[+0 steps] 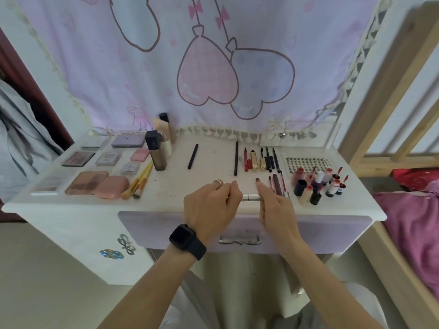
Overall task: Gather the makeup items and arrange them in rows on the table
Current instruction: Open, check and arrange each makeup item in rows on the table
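Note:
My left hand and my right hand both grip a silver tube held level over the front edge of the white table, one hand at each end. Behind the hands lies a row of pencils and lipsticks. A lone black pencil lies mid-table. Eyeshadow palettes and compacts sit in rows at the left, with yellow-handled brushes beside them. Small bottles cluster at the right.
Tall foundation bottles stand at the back centre. A clear lash tray lies at the back right. A pink curtain hangs behind the table. A lilac drawer with a bow handle sits below, and a wooden bed frame stands right.

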Demonstrator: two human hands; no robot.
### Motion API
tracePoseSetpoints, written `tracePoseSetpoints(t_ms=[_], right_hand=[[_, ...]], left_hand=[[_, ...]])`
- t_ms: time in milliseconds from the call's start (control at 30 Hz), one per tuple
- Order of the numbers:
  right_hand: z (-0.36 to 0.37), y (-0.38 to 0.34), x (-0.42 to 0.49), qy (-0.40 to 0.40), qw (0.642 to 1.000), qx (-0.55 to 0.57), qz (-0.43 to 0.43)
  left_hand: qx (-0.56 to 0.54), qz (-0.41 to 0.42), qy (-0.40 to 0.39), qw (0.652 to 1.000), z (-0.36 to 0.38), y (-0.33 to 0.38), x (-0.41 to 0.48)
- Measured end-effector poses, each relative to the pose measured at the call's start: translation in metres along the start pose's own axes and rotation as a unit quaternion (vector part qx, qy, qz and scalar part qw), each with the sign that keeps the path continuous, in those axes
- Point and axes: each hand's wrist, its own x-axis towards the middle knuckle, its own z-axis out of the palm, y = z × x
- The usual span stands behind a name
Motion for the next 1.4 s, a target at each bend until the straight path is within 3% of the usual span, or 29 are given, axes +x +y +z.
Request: tracePoseSetpoints(t_ms=[67, 167, 200, 333, 600, 800, 967, 1233, 1400], right_hand=[[-0.001, 0.0, -0.002, 0.013, 0.999, -0.03, -0.03], [-0.005, -0.002, -0.007, 0.017, 0.988, -0.087, -0.126], [-0.007, -0.001, -0.008, 0.017, 0.983, -0.1, -0.152], [-0.018, 0.003, -0.011, -0.03, 0.976, -0.127, -0.176], [-0.033, 0.008, -0.003, -0.066, 0.975, -0.186, -0.101], [-0.039, 0.011, -0.005, -0.134, 0.977, -0.141, -0.081], [-0.033, 0.006, -0.005, -0.126, 0.979, -0.157, -0.028], [-0.036, 0.008, -0.007, -0.157, 0.982, -0.101, -0.036], [-0.031, 0.006, -0.006, -0.142, 0.981, -0.129, -0.026]], left_hand=[[-0.059, -0.06, -0.061, 0.995, 0.007, 0.0, 0.0], [-0.235, -0.187, -0.174, 0.938, 0.017, -0.003, -0.003], [-0.248, -0.197, -0.182, 0.931, 0.018, -0.004, -0.004], [-0.226, -0.162, -0.169, 0.946, 0.016, -0.007, -0.006], [-0.182, -0.133, -0.145, 0.963, 0.017, -0.016, -0.01], [-0.156, -0.134, -0.142, 0.968, 0.018, -0.024, -0.014], [-0.159, -0.134, -0.145, 0.967, 0.019, -0.028, -0.019], [-0.153, -0.142, -0.146, 0.967, 0.018, -0.033, -0.02], [-0.152, -0.139, -0.152, 0.967, 0.019, -0.031, -0.023]])
